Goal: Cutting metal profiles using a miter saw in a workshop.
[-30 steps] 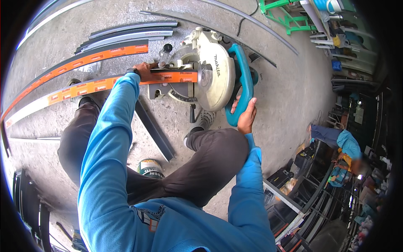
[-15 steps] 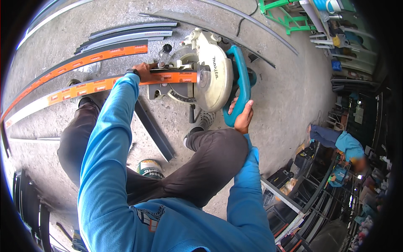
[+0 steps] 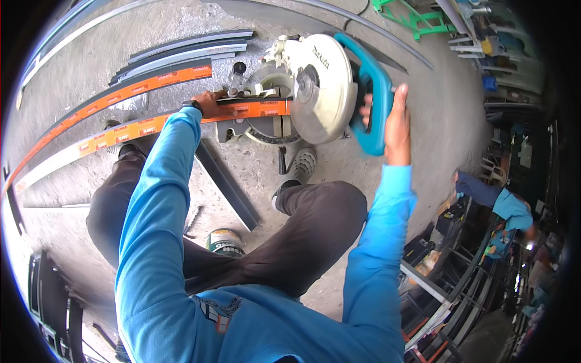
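Note:
My left hand (image 3: 209, 104), fingers closed over a long orange-taped profile (image 3: 109, 138), presses it against the fence of a miter saw (image 3: 236, 128). The profile stretches off to the left, and its right end reaches the saw's round pale guard (image 3: 330, 100). My right hand (image 3: 396, 124) is wrapped round the teal handle (image 3: 378, 112) on the saw head, raised at the right of the base. A second orange-taped strip (image 3: 174, 77) lies farther back on the left.
Grey profiles (image 3: 184, 55) lie behind the strips; a dark channel (image 3: 225, 189) and a can (image 3: 224, 242) are near my legs on the concrete floor (image 3: 436, 109). A green stand (image 3: 414, 21) is at back right, and another person (image 3: 511, 209) bends among racks and clutter at right.
The saw head and handle have swung up and rightward with my right hand and forearm. My left hand stays in place on the profile.

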